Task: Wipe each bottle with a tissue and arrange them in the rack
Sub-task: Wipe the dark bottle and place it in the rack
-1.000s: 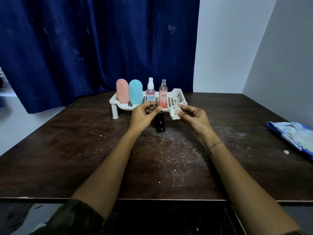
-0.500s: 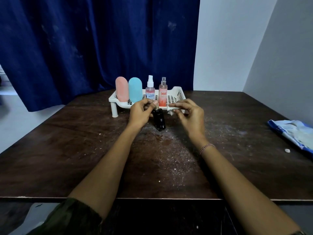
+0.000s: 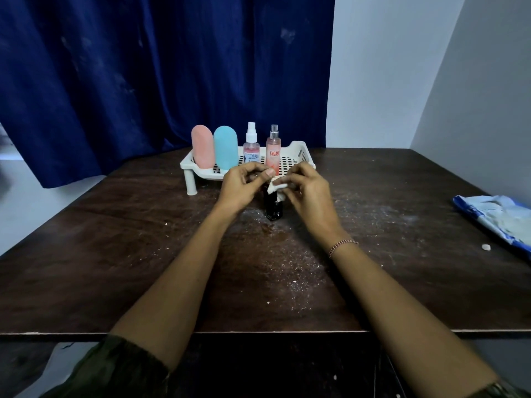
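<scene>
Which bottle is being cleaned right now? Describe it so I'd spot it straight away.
Find the white rack at the far middle of the dark wooden table. Just in front of it, between the left hand and right hand, stands a small dark bottle with a white tissue pressed near its top. It is the only dark bottle, and the only one outside the rack.

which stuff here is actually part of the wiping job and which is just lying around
In the job:
dark bottle, top held by left hand
tissue in right hand
white rack
pink bottle, blue bottle, two spray bottles, standing in it

Lying about:
blue packet
white scrap
blue curtain
</scene>
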Available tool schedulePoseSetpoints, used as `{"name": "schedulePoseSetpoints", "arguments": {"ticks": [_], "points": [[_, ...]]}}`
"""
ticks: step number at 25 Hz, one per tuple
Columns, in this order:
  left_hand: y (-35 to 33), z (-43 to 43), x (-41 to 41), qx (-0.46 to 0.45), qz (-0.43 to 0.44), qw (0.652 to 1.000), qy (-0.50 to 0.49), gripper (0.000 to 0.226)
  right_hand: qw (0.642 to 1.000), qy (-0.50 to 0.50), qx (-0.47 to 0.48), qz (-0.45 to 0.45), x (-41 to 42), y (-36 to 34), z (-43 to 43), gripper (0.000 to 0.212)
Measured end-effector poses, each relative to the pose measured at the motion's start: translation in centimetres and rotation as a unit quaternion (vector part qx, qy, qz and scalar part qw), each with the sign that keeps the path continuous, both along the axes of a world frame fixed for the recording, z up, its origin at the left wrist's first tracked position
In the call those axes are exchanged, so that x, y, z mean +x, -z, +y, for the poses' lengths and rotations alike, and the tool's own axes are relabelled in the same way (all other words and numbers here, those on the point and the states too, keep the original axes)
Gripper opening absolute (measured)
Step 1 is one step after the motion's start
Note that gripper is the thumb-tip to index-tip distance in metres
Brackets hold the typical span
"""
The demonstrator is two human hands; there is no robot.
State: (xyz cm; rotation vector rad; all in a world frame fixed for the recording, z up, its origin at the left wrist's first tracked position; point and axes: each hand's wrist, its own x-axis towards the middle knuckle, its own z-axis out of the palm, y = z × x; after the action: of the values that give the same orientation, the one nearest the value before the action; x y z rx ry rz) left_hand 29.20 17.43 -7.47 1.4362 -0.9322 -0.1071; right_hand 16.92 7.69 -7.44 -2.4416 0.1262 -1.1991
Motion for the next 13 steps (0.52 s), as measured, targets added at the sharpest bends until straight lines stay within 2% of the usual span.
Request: {"name": "schedulePoseSetpoints", "arguments": {"ticks": [3,9,13], "points": [[-0.06,0.01,-0.2,0.005,-0.008,1.0,-0.007,0.008,0.999,0.033,0.005,0.005,-0.26,-0.08,-0.48,0.019],[-0.1,0.18,0.03,-0.002,-0.013,1.0,-0.004,0.006,0.996,0.01,-0.087,0.024,-0.05,-0.1,0.34,0.017],[-0.16,0.16,-0.27,-0.004,-0.003,1.0,-0.007,0.007,0.998,0.027,-0.052,0.032,-0.35,-0.22,0.06,0.02]]}}
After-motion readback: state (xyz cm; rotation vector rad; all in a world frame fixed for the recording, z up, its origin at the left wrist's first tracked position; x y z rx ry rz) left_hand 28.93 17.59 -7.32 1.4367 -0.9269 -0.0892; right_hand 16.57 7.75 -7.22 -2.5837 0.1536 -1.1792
